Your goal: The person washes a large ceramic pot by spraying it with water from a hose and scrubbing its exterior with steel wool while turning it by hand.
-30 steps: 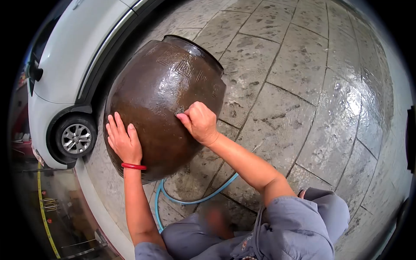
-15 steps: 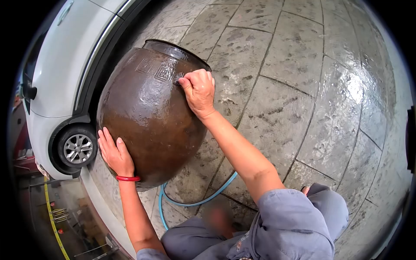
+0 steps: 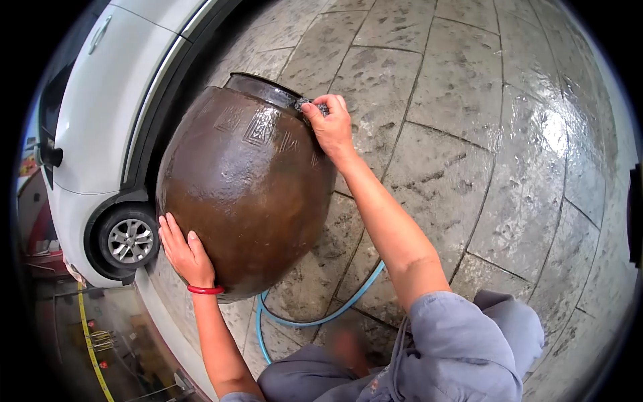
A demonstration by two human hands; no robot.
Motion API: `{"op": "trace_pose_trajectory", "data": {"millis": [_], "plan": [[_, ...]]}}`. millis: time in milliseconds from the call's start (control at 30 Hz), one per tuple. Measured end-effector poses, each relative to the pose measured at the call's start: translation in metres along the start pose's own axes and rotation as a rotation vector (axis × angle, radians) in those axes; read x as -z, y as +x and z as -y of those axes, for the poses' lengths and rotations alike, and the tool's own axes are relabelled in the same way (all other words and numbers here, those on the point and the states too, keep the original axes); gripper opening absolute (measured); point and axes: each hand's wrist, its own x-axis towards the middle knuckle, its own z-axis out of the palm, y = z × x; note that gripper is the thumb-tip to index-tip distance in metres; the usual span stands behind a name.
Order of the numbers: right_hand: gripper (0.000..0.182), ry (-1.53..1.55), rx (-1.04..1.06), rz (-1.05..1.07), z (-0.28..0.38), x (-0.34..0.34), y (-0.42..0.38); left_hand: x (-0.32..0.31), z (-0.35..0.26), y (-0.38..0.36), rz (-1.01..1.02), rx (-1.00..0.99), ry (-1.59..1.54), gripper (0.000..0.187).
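Note:
A large brown glazed jar [image 3: 248,187] with wet, shiny sides and square stamped patterns takes up the left middle of the view. Its dark rim points toward the top of the picture. My left hand [image 3: 185,254], with a red bangle [image 3: 205,290] at the wrist, lies flat against the jar's lower left side, fingers stretched out. In the pinched fingers of my right hand [image 3: 331,126] is a grey metal scouring pad [image 3: 310,105], pressed to the jar's neck just below the rim. The pad is partly hidden by the fingers.
A white car [image 3: 97,114] with a silver-rimmed wheel [image 3: 129,241] stands close to the jar on the left. A blue hose [image 3: 358,295] curves over the wet stone paving [image 3: 442,181] by my legs. A grated drain with a yellow strip [image 3: 89,335] lies at lower left.
My right hand has moved with the scouring pad from the jar's patterned shoulder up and right to the neck. The left hand stays on the jar's side. The whole view has shifted slightly.

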Motion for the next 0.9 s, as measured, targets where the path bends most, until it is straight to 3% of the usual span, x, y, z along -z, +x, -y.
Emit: {"op": "trace_pose_trajectory", "data": {"millis": [33,67,133,267,400,467,500,533,600,667,767,833,867,900], "plan": [[0.04,-0.087,0.261,0.081,0.005,-0.007,0.01,0.001,-0.001,0.001,0.002,-0.011,-0.034,0.051],[0.041,-0.128,0.352,0.104,0.006,-0.01,0.018,0.001,0.003,0.001,0.009,-0.02,-0.036,0.051],[0.043,-0.276,0.284,0.062,-0.019,0.001,0.017,0.003,0.002,0.003,0.012,-0.019,-0.05,0.051],[0.047,-0.064,-0.407,0.165,-0.135,0.033,-0.027,0.0,0.002,0.002,0.006,-0.041,-0.034,0.051],[0.051,0.085,-0.428,0.138,-0.113,0.041,-0.037,0.002,0.006,-0.001,0.011,-0.05,-0.055,0.052],[0.053,0.038,-0.637,0.303,-0.07,0.064,-0.038,0.003,0.009,-0.002,0.011,-0.077,-0.058,0.052],[0.051,0.207,-0.817,0.405,-0.048,0.077,-0.035,0.002,0.009,-0.001,0.004,-0.081,-0.054,0.052],[0.051,0.215,-0.81,0.41,-0.057,0.078,-0.038,0.002,0.011,-0.001,0.006,-0.087,-0.066,0.052],[0.048,0.161,-0.298,0.289,-0.07,0.072,-0.046,0.003,0.01,-0.001,0.001,-0.088,-0.067,0.053],[0.042,0.219,-0.326,0.249,-0.061,0.069,-0.047,0.005,0.007,0.001,0.018,-0.069,-0.091,0.053],[0.027,-0.165,0.267,0.294,-0.029,0.05,-0.023,0.006,0.009,0.004,0.011,-0.071,-0.093,0.054],[0.023,-0.221,0.437,0.327,0.02,0.021,0.007,0.007,0.007,0.004,0.026,-0.069,-0.09,0.054],[0.021,-0.245,0.427,0.327,0.049,0.005,0.018,0.005,0.008,0.004,0.032,-0.067,-0.089,0.054],[0.016,-0.246,0.622,0.298,0.055,-0.015,0.032,0.005,0.009,0.004,0.035,-0.066,-0.091,0.054]]}}
